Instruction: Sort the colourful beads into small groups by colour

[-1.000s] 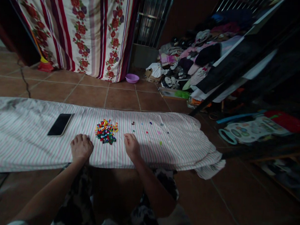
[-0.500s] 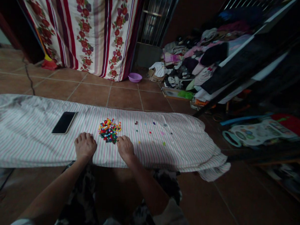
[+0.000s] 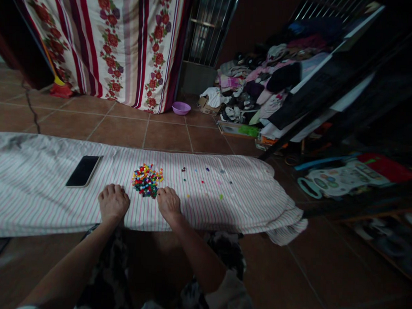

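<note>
A heap of small multicoloured beads [image 3: 146,180] lies on a striped cloth [image 3: 80,213]. My right hand [image 3: 169,203] is at the heap's lower right edge, its fingers bent and pressed together; whatever is between the fingertips is too small to make out. To the left of the heap, my left hand [image 3: 113,203] rests palm down on the cloth, fingers a little apart and holding nothing. Right of the heap, several tiny beads lie spaced out in small colour groups, among them a red bead [image 3: 202,181], a yellow-green one [image 3: 221,197] and dark blue ones [image 3: 207,169].
A black-screened phone [image 3: 83,171] lies on the cloth at the left. Beyond it, on the tiled floor, are a purple basin [image 3: 181,108], a red broom [image 3: 61,90] and a heap of clothes [image 3: 250,86]. A floral curtain [image 3: 129,46] hangs behind. A rack stands at the right.
The whole view has shifted slightly, moving the scene left in the picture. My right hand stays by the bead heap, its fingertips drawn in a little. My left hand keeps its place on the cloth.
</note>
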`<state>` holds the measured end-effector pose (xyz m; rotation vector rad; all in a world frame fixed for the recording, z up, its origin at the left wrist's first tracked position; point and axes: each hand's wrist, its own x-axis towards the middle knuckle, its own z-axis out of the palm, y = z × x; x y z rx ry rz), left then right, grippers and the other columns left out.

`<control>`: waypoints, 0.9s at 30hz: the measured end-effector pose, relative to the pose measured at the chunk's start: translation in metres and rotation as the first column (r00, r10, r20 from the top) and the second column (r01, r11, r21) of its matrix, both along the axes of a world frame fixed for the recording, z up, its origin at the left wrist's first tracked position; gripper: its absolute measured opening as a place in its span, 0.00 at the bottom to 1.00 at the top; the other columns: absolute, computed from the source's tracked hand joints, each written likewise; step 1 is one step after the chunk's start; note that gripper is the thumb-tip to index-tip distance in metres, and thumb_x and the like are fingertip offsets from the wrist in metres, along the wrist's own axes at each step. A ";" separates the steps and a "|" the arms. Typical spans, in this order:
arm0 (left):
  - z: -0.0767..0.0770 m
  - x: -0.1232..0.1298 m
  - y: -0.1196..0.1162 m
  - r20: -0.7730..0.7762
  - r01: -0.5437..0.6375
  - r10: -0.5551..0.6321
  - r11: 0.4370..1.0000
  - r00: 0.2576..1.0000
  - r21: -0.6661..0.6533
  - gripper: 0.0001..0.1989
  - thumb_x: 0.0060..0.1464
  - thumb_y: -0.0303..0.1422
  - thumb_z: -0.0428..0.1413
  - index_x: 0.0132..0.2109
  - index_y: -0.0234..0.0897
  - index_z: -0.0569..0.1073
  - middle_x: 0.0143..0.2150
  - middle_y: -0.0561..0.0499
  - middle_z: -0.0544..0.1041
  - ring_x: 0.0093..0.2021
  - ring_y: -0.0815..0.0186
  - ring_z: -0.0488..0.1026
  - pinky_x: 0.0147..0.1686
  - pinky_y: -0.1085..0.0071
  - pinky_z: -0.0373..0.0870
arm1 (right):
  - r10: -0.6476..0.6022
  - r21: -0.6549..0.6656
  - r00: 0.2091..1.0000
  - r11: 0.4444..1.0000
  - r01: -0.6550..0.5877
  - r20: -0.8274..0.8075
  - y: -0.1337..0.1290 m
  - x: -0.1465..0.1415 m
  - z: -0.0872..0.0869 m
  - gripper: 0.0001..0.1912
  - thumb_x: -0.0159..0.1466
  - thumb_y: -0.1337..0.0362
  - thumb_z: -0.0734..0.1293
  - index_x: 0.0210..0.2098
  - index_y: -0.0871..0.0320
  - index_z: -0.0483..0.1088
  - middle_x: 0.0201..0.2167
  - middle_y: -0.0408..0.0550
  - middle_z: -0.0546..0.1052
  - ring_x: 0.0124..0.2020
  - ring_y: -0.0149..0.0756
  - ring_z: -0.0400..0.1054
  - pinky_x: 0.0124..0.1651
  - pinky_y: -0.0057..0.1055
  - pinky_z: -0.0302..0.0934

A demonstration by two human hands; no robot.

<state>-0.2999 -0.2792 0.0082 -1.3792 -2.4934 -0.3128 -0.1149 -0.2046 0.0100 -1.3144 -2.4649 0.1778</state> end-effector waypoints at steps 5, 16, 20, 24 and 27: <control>0.000 0.000 0.000 -0.005 0.004 -0.004 1.000 1.000 0.009 0.14 0.58 0.34 0.42 0.42 0.31 0.68 0.44 0.39 0.69 0.47 0.54 0.63 0.45 0.60 0.54 | -0.076 -0.019 0.985 0.997 0.074 -0.152 0.009 0.016 0.005 0.10 0.64 0.69 0.61 0.41 0.53 0.72 0.37 0.47 0.74 0.42 0.37 0.65 0.45 0.31 0.58; -0.001 0.000 0.000 0.024 0.011 -0.011 1.000 1.000 0.008 0.16 0.58 0.35 0.42 0.44 0.30 0.69 0.45 0.37 0.69 0.47 0.53 0.62 0.45 0.59 0.54 | -0.200 -0.055 0.946 0.980 0.192 -0.257 0.021 0.065 -0.005 0.13 0.60 0.74 0.61 0.38 0.56 0.74 0.38 0.48 0.74 0.39 0.35 0.69 0.42 0.28 0.60; 0.000 0.001 0.000 0.017 -0.004 0.004 1.000 1.000 0.001 0.16 0.57 0.34 0.42 0.43 0.31 0.69 0.45 0.38 0.70 0.47 0.53 0.63 0.45 0.59 0.54 | -0.190 -0.085 0.952 0.981 0.174 -0.240 0.015 0.065 -0.011 0.12 0.60 0.73 0.62 0.38 0.56 0.74 0.37 0.48 0.74 0.38 0.35 0.69 0.41 0.28 0.60; 0.001 0.001 0.000 0.014 -0.002 0.002 1.000 1.000 -0.002 0.15 0.58 0.35 0.41 0.42 0.31 0.69 0.44 0.38 0.70 0.46 0.54 0.63 0.45 0.60 0.54 | -0.183 -0.084 0.955 0.982 0.168 -0.233 0.011 0.064 -0.015 0.11 0.61 0.72 0.61 0.39 0.56 0.73 0.38 0.49 0.74 0.38 0.35 0.69 0.41 0.28 0.60; -0.001 0.000 0.000 -0.003 0.002 -0.002 1.000 1.000 0.007 0.15 0.58 0.35 0.41 0.42 0.31 0.68 0.44 0.39 0.70 0.46 0.54 0.64 0.44 0.60 0.54 | -0.159 -0.075 0.960 0.986 0.146 -0.229 0.009 0.063 -0.018 0.11 0.62 0.72 0.61 0.38 0.58 0.73 0.38 0.50 0.74 0.40 0.35 0.68 0.43 0.29 0.60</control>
